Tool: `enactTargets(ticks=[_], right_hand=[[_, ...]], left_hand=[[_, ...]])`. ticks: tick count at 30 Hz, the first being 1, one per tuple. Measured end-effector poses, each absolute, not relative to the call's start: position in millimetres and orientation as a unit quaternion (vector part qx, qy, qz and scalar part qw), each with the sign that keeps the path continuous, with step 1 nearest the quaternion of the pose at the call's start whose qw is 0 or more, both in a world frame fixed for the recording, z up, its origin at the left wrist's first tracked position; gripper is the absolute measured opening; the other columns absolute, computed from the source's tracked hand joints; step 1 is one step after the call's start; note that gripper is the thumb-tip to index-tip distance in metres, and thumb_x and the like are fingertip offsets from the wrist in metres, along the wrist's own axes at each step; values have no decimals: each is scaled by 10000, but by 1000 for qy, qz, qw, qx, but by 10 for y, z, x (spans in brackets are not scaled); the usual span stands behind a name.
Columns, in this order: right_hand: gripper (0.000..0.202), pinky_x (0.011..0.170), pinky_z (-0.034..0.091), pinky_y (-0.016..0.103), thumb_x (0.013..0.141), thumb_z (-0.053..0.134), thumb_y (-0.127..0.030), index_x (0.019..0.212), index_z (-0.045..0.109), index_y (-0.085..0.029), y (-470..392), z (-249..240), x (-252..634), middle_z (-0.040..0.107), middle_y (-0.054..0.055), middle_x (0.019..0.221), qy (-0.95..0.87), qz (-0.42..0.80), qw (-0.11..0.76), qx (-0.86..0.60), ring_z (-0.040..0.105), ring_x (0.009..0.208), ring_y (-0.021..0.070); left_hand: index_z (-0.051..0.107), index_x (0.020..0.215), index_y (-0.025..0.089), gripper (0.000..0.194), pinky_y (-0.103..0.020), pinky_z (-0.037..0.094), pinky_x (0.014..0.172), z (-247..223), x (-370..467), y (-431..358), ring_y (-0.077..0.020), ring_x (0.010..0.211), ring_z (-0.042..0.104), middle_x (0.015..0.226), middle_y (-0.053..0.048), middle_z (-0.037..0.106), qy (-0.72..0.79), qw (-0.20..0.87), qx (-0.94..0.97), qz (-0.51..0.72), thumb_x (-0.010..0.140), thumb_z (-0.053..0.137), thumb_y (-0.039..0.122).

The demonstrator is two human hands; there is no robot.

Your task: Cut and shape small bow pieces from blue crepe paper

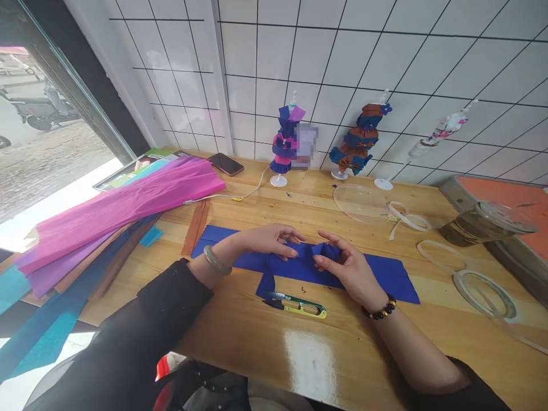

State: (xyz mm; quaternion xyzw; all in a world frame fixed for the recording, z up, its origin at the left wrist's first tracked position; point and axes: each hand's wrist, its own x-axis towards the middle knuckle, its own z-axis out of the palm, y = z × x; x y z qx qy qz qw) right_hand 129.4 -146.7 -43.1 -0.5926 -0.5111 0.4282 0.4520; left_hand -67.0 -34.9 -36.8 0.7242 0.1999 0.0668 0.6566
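Observation:
Blue crepe paper [389, 277] lies as a long flat band across the wooden table under both hands. My right hand [353, 271] has a small gathered piece of blue crepe paper [326, 251] between its thumb and fingers. Just left of that piece, my left hand [274, 240] hovers over the band, fingers curved and thumb apart from them. A narrow blue tail [267, 281] hangs out below my left hand. Its end touches the blades of thread snips [299, 305], which lie in front of the band. Part of the paper is hidden behind the fingers.
Colourful crepe sheets [128, 200] are piled at left, with a phone [226, 164] behind. Along the tiled wall stand decorated holders [282, 151]. To the right are a clear plastic lid [359, 202], a tape roll [486, 294] and a dark-liquid cup [475, 225].

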Motion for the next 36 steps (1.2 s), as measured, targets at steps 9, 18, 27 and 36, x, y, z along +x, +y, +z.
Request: enactTargets(ticks=[9, 18, 27, 36], right_hand=[[664, 570, 492, 222, 644, 747, -278, 1244, 474, -195, -1508, -355, 1298, 594, -46, 582, -368, 611, 493, -498, 581, 560, 95], [730, 542, 531, 287, 660, 696, -422, 1304, 379, -289, -1404, -477, 1452, 456, 93, 1275, -433, 354, 539, -630, 622, 621, 109], [277, 622, 454, 288, 793, 587, -401, 1003, 594, -221, -1670, -308, 1128, 619, 41, 811, -819, 238, 200, -483, 561, 691, 157], [198, 684, 384, 308, 872, 454, -231, 855, 635, -153, -1786, -352, 872, 593, 66, 745, -905, 48, 87, -413, 549, 733, 171]], left_hand=[[503, 1239, 208, 524, -309, 420, 916, -322, -558, -525, -179, 1071, 545, 1177, -67, 584, 151, 633, 750, 117, 733, 636, 244], [599, 930, 133, 283, -220, 471, 563, -399, -659, -341, -98, 595, 595, 726, -24, 644, 305, 719, 620, 69, 679, 668, 246], [586, 787, 121, 265, -186, 406, 462, -379, -856, -136, -136, 573, 636, 654, -60, 667, 367, 713, 595, 50, 675, 677, 344], [586, 820, 113, 263, -177, 416, 449, -389, -849, -124, -146, 638, 652, 775, -83, 685, 363, 728, 579, 59, 658, 689, 293]])
